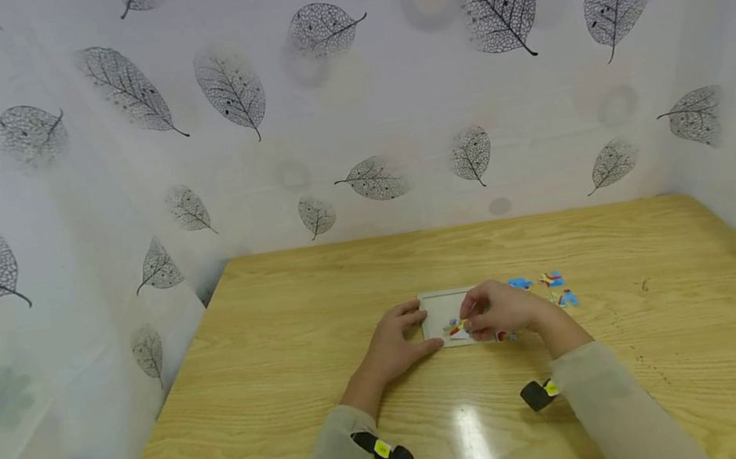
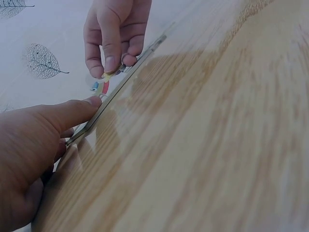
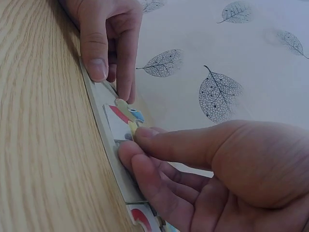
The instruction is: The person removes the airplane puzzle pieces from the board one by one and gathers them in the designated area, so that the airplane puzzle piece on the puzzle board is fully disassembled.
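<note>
A shallow puzzle board [image 1: 438,305] with a pale bed and a raised rim lies on the table. My left hand [image 1: 395,340] holds it at its left side, thumb by the near corner and fingers along the left edge. My right hand [image 1: 501,309] is over the board's right part. Its thumb and index finger pinch a small puzzle piece [image 3: 132,127] with yellow on it, right against white, red and blue pieces [image 3: 117,116] lying along the near rim. The curled right fingers cover part of the board.
Loose blue, red and yellow puzzle pieces [image 1: 567,298] lie on the wooden table [image 1: 270,339] right of the board. Another red and white piece [image 3: 141,216] sits at the board's near right. Leaf-printed cloth [image 1: 387,115] stands behind and beside the table.
</note>
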A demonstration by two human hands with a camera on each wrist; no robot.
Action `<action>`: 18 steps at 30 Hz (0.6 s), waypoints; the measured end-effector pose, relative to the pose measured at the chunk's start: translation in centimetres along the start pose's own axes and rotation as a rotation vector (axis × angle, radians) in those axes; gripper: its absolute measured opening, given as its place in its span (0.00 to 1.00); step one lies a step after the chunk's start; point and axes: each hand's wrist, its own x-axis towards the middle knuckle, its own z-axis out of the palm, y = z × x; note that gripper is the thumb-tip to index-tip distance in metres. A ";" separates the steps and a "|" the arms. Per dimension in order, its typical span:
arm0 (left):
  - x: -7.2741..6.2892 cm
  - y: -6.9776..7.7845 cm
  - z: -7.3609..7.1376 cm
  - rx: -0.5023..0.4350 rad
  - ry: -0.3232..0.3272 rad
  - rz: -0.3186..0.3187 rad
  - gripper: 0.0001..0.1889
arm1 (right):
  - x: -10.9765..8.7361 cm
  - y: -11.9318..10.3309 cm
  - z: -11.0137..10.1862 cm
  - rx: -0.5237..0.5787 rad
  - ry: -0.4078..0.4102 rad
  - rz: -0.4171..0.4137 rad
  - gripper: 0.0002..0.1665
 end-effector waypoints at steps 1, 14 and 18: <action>0.0 0.0 0.0 -0.001 -0.001 -0.002 0.32 | 0.0 0.1 -0.1 0.005 -0.004 -0.002 0.08; 0.0 -0.1 0.1 -0.020 0.000 0.003 0.32 | -0.2 0.8 -0.8 0.139 -0.073 0.013 0.12; -0.1 0.0 0.1 -0.019 -0.004 0.003 0.32 | -0.3 1.2 -1.1 0.148 -0.082 0.004 0.13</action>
